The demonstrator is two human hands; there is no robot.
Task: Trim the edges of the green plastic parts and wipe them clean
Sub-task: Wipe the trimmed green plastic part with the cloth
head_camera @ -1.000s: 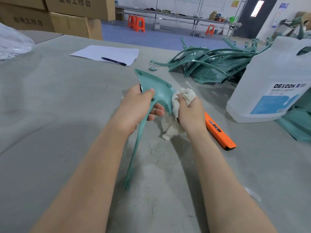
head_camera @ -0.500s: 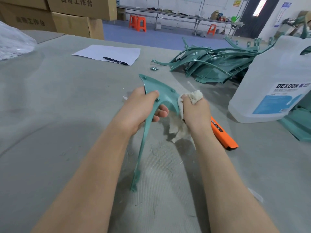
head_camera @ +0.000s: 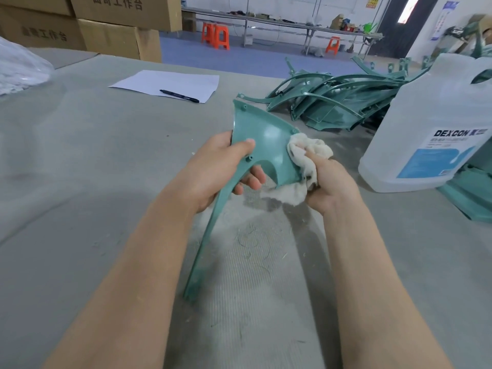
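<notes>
right: jug (head_camera: 431, 123) blocks | ahead-right: parts pile (head_camera: 327, 107) | left: table (head_camera: 80, 182) open | far-left: plastic bag (head_camera: 18, 67), perhaps

Green part (head_camera: 266, 139), off-white cloth (head_camera: 306, 158)

A grey, felt-like worktop (head_camera: 80, 182) fills the foreground. Behind its far left corner stand stacked cardboard boxes (head_camera: 117, 35) printed with dark characters. Beyond lies a blue floor (head_camera: 239, 57) with orange plastic stools (head_camera: 215, 35) on it, beside a long metal-legged table (head_camera: 279, 22) cluttered with small items along a white wall (head_camera: 292, 4). At the right rear is a dark door (head_camera: 394, 30) with a bright pane (head_camera: 405, 9).
</notes>
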